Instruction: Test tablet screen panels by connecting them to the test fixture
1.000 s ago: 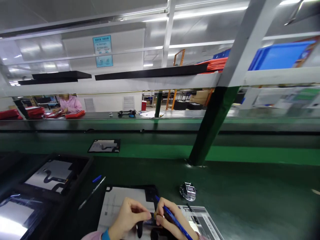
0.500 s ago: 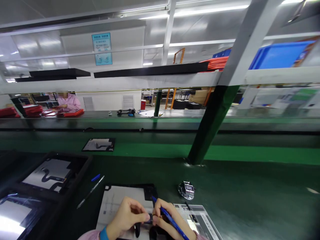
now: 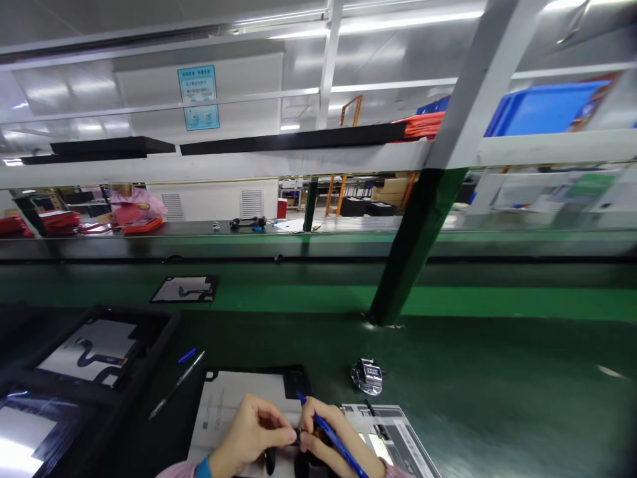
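In front of me lies a flat panel (image 3: 223, 398) with a silver-grey back and black edges, like a display module. Over its lower part, my left hand (image 3: 253, 431) is closed, thumb and forefinger pinching the end of a black flex cable (image 3: 270, 459). My right hand (image 3: 331, 431) keeps a blue pen (image 3: 343, 448) tucked between its fingers, slanting across the hand. Its fingertips meet the left ones at the small dark cable end, which they mostly cover. Beneath and right of that hand is a second panel (image 3: 405, 438), black and white with a printed strip.
A metal tally counter (image 3: 367, 376) stands beyond my right hand. To the left are a clear pen (image 3: 176, 385), a blue cap (image 3: 187, 355) and a black tray (image 3: 149, 358) holding panels. Another panel (image 3: 184, 289) lies farther back. A green post (image 3: 415, 245) rises from the bench; a co-worker (image 3: 134, 204) sits beyond.
The view has shifted slightly, so the bench items sit a little farther left. Both hands stay together at the cable end, with little visible movement. The co-worker's arms have changed position.
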Demonstrator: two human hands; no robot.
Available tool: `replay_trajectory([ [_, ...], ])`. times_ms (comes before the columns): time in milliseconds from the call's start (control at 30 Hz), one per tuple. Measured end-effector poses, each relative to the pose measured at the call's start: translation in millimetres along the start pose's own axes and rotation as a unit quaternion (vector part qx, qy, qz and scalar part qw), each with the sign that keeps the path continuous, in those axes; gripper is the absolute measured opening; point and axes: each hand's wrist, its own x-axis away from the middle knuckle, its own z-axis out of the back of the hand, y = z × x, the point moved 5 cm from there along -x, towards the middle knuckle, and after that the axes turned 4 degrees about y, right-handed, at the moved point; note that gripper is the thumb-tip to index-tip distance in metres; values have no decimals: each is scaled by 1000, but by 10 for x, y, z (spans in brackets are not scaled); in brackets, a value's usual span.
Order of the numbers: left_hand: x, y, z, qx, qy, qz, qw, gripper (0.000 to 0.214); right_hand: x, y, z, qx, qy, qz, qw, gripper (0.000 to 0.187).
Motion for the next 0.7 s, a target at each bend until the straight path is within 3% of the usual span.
replay_trajectory([
  [400,-61,-88,-115,-30,23,-22,999,44,-37,60,-5,70,82,35,994,23],
  [467,-17,-3,-72,-44,39,-40,998,43,-37,-25,47,75,87,47,992,20],
  [533,109,105,69,-99,57,-79,990,46,24,-89,218,65,138,58,987,20],
  [600,313,167,304,-236,72,-137,959,59,179,-70,497,76,239,47,967,24],
  [633,428,154,434,-334,67,-165,926,64,289,-26,644,96,292,32,951,27],
  [700,656,65,675,-523,49,-246,814,78,507,88,860,159,340,8,927,29],
])
